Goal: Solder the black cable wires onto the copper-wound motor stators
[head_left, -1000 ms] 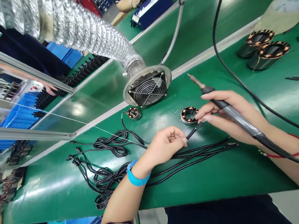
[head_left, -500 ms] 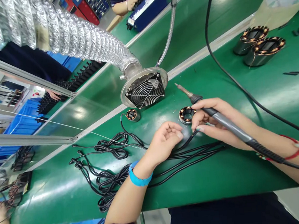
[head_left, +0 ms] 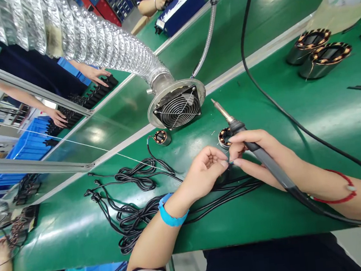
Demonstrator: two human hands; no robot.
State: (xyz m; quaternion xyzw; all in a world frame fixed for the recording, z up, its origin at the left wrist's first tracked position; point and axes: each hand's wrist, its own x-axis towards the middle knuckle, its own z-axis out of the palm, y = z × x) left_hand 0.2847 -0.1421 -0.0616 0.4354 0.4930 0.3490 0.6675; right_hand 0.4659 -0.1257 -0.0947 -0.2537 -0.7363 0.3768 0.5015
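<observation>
My right hand (head_left: 262, 153) is wrapped around a soldering iron (head_left: 267, 159), whose bare metal tip points up and to the left. Its thumb and forefinger also pinch the small end of a dark cable or wire (head_left: 230, 162). From the left, my left hand (head_left: 206, 169) meets it, thumb and forefinger closed at the same wire end; the exact grip is partly hidden. Just behind the fingertips sits a motor stator (head_left: 223, 137) with copper windings, partly covered by my right hand. A second stator (head_left: 162, 137), with a cable attached, stands farther left.
A fume extractor fan (head_left: 179, 108) on a foil duct (head_left: 107, 40) hangs over the bench. Coiled black cables (head_left: 137, 216) lie left of my hands. Two larger stators (head_left: 325, 61) and a tape roll (head_left: 340, 3) stand at right. The iron's cord (head_left: 278, 94) arcs overhead. Co-workers' hands show beyond the partition.
My left hand has moved right, so its fingertips now meet those of my right hand at the wire end. My right hand has lowered slightly, covering more of the near stator.
</observation>
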